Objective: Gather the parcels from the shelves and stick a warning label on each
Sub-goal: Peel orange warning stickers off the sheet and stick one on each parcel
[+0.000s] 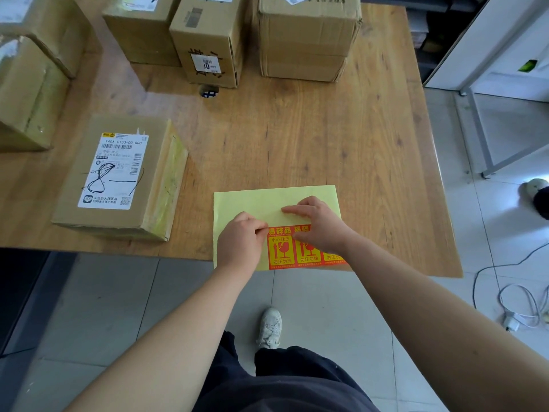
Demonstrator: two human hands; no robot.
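A yellow backing sheet (255, 200) lies at the wooden table's (341, 138) front edge, with a row of red-and-yellow warning labels (280, 251) along its near side. My left hand (240, 237) pinches the top left corner of the leftmost label. My right hand (315, 223) rests on the sheet with its fingers spread flat, covering part of the labels. A flat cardboard parcel (118, 176) with a white shipping label lies to the left of the sheet. Three more parcels (208, 40) stand at the back of the table.
Two taped boxes (26, 93) stand at the far left. A small round dark object (208, 91) sits in front of the middle back box. A white metal frame (481, 126) and cables (517, 298) are on the tiled floor to the right.
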